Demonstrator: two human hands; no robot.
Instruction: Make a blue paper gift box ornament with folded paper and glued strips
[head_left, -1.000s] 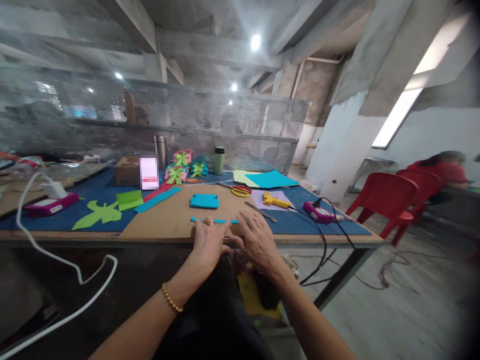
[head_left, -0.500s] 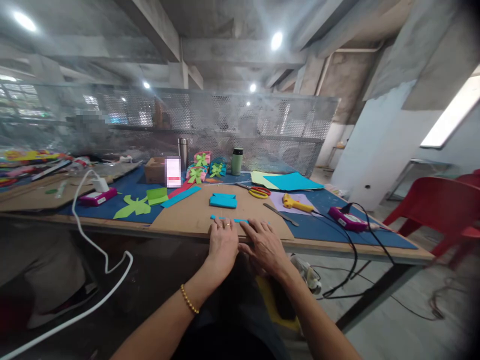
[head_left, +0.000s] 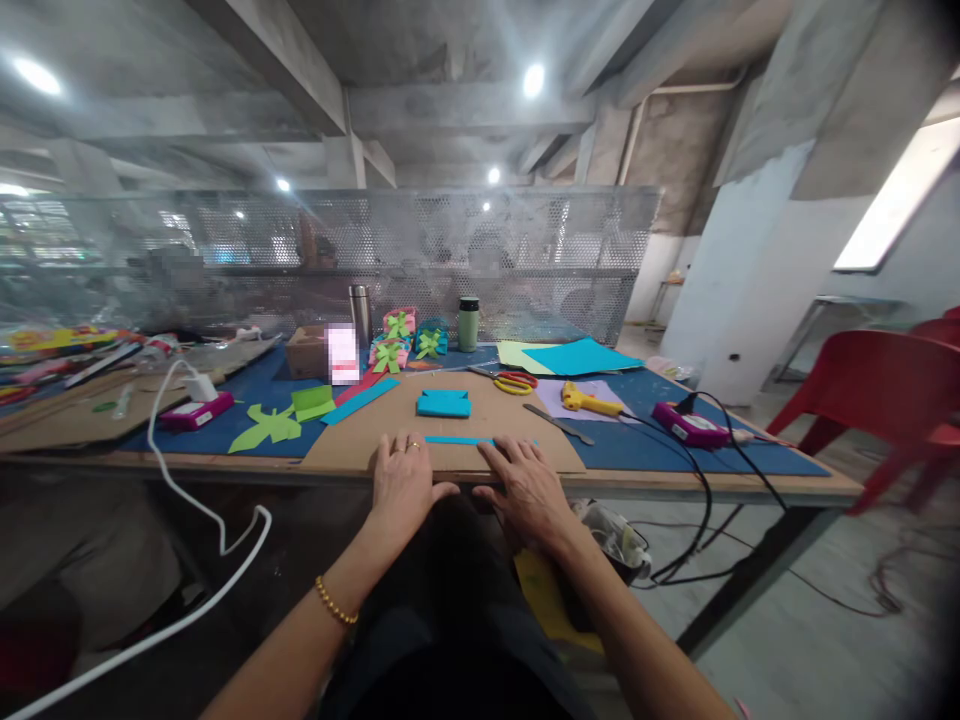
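A narrow blue strip (head_left: pixel 456 440) lies along the front of the brown cardboard (head_left: pixel 517 412). My left hand (head_left: pixel 403 480) rests palm down at the strip's left end, fingers extended and thumb pointing right. Over the strip's right part lies my right hand (head_left: pixel 525 485), its fingers stretched and slightly spread. Neither hand is wrapped round anything. Just beyond them sits a folded blue paper piece (head_left: pixel 444 404). A wider blue strip (head_left: pixel 361 401) lies at the cardboard's left edge, near a green paper square (head_left: pixel 313 403) and a green leaf-shaped cutout (head_left: pixel 266 427).
Right of the cardboard lie a metal blade (head_left: pixel 559 424), a yellow glue gun (head_left: pixel 591 402) and a purple power box (head_left: pixel 688 425). Yellow-and-red scissors (head_left: pixel 514 382) and a green bottle (head_left: pixel 468 325) stand farther back. A white cable (head_left: pixel 217 515) hangs at the left.
My left hand has moved left along the strip, away from my right hand, uncovering the strip's middle. My right hand stays nearly in place. The camera view has shifted slightly.
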